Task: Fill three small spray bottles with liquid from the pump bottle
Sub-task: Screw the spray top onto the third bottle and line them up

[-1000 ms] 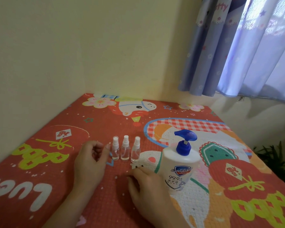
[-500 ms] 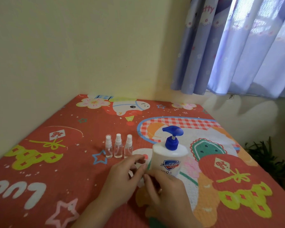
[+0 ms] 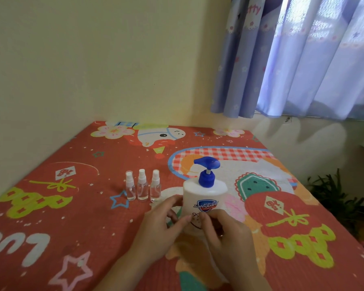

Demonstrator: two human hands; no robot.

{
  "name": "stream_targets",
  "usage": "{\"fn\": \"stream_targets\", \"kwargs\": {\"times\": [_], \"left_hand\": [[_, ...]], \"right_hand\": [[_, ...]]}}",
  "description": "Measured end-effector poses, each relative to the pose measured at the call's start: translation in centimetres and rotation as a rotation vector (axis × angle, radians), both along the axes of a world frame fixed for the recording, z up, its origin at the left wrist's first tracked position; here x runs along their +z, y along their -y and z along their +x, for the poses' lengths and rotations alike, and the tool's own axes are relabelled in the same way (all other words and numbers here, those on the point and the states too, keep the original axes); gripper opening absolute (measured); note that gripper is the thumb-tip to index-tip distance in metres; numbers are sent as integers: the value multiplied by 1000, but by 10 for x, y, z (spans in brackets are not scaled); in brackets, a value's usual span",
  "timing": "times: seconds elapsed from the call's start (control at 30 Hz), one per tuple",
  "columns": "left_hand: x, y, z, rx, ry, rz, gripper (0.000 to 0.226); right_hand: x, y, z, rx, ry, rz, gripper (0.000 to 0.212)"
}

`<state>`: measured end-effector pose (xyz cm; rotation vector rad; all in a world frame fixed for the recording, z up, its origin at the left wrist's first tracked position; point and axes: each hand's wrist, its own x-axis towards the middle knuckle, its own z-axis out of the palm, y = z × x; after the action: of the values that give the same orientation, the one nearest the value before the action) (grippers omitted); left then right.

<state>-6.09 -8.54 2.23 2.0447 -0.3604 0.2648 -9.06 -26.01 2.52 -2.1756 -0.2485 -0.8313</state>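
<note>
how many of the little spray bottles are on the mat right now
3. They stand upright in a row on the red mat, left of the pump bottle: left bottle, middle bottle, right bottle. None looks hidden.

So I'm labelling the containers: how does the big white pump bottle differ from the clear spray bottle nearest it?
The white plastic pump bottle is opaque, far larger and blue-topped; the clear spray bottle is see-through, slim and white-topped. The left hand and right hand hold the pump bottle; the spray bottle stands untouched. Both stand upright on the red patterned mat.
</note>
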Motion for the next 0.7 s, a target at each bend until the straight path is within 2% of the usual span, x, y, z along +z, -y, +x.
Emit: {"fn": "stream_targets", "kwargs": {"times": [0.07,0.17,0.33,0.47,0.7], "left_hand": [[-1,2,1,10,-3,2,45],[-2,5,2,18,4,-9,47],[-3,9,3,32,5,-44,43],[-3,10,3,23,11,-42,42],[-5,10,8,36,28,-46,40]], "right_hand": [[-2,6,1,-21,-8,23,16],[-5,14,3,-72,-72,42,24],[-5,19,6,-91,-199,75,43],[-6,19,13,-24,-306,98,66],[-1,14,21,150,-366,209,59]]}}
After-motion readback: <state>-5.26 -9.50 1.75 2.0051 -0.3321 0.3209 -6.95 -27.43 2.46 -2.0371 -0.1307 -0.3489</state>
